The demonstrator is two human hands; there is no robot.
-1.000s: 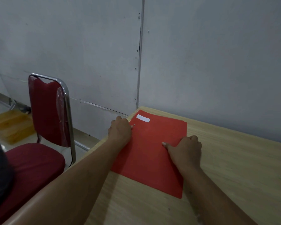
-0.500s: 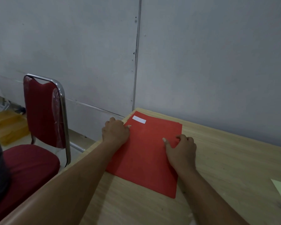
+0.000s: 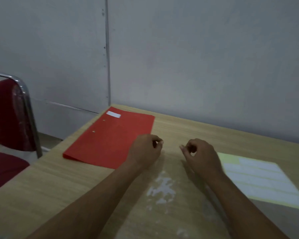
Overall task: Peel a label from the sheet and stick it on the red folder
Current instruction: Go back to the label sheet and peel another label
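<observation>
Two hands are loosely curled and hold nothing: the left hand by the red folder, the right hand by the label sheet. One white label sits on the folder's far corner.

A red chair stands beside the wooden table against grey wall panels.

Two bare forearms reach in from the bottom edge, uncovered along their whole visible length, with no sleeve in frame; the left hand wears no ring, watch or glove that can be seen; the right hand is likewise unadorned; short pale fingernails show at the curled fingertips.
</observation>
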